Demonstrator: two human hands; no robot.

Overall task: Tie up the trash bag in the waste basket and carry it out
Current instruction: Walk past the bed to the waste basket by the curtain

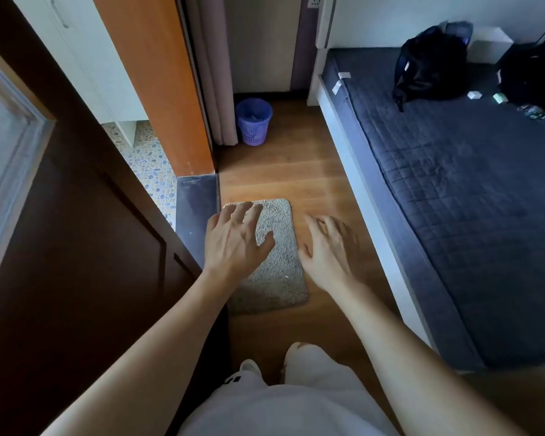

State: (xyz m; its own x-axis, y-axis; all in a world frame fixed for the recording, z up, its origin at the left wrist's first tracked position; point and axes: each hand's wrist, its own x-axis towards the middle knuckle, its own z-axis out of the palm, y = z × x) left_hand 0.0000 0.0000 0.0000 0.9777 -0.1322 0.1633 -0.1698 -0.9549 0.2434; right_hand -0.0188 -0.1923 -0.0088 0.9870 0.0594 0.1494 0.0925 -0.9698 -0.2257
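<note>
One purple waste basket (254,121) stood on the wooden floor (296,171) at the far wall, just beside a curtain (213,73) and well beyond both hands. The left hand (235,239) and right hand (329,247) were extended palm-down with fingers spread, grasping nothing, above one grey mat (276,265) that lay between the person and the basket. To the right of the basket stood one bed (453,190) carrying two dark bags, the nearer (428,64) and the farther (532,77). Whether the basket held a bag could not be determined.
</note>
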